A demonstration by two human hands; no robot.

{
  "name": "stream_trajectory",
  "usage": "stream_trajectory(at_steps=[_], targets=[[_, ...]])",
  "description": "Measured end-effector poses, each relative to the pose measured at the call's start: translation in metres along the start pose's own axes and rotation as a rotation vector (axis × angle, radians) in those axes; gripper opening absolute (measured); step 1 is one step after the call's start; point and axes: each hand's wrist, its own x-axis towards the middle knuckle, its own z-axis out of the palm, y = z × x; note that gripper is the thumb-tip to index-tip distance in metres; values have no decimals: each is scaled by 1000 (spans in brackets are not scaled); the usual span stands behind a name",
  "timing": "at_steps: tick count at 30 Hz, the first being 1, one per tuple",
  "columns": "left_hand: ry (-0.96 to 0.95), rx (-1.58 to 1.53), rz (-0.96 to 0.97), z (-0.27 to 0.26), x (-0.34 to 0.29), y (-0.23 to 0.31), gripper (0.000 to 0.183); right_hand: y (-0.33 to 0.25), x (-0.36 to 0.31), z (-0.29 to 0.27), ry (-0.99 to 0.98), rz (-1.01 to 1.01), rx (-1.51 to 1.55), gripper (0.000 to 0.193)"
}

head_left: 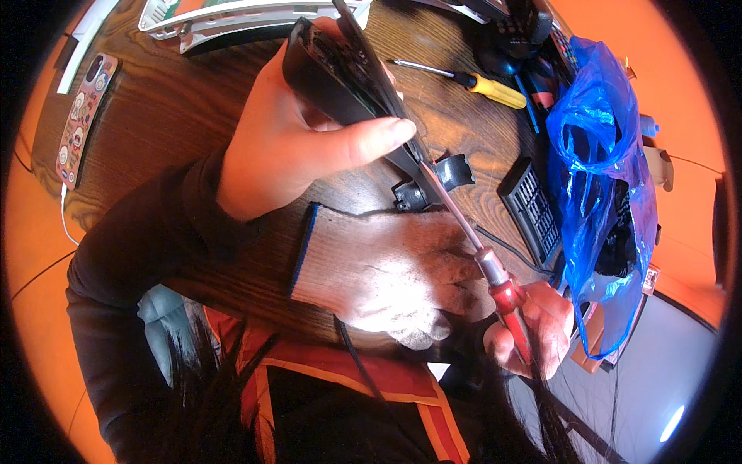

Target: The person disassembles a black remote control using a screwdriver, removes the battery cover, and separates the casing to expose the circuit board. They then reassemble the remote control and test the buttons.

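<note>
At the upper middle of the view: one left hand (290, 147), closed around a black plastic casing (328, 93), thumb laid across its near side. Casing raised over the table (154, 131), tilted, with a gap showing along one edge.

At the lower right: one right hand (545, 329), fingers curled around the handle of a red screwdriver (508, 298). Shaft runs up and leftward; its tip meets the lower end of the casing. Whether the tip enters the seam cannot be told.

Beneath the casing, on the table: one curved black plastic piece (456, 171), partly hidden.

Nearer the body: pale knitted gloves (371, 267), blue at the cuff edge, dark stains at the fingers, brightly lit.

To the right: one black case of screwdriver bits (532, 209); beside it, one blue plastic bag (595, 139), crumpled, with dark contents.

Farther off: one yellow-handled screwdriver (497, 91), lying flat; one white frame (232, 19) at the top edge.

At the far left: one phone (86, 120) in a stickered case, white cable (68, 216) at its lower end.
</note>
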Motion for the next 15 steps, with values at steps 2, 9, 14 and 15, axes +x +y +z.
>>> stream_trajectory(at_steps=[2, 9, 14, 15], targets=[[60, 62, 45, -1, 1, -2, 39, -7, 5, 0, -27, 140, 74, 41], [149, 145, 112, 0, -1, 4, 40, -13, 12, 19, -160, 394, -291, 52], [24, 214, 228, 5, -6, 7, 47, -27, 9, 37, -151, 560, -313, 51], [26, 218, 273, 7, -6, 6, 48, -29, 8, 38, -216, 552, -318, 50]])
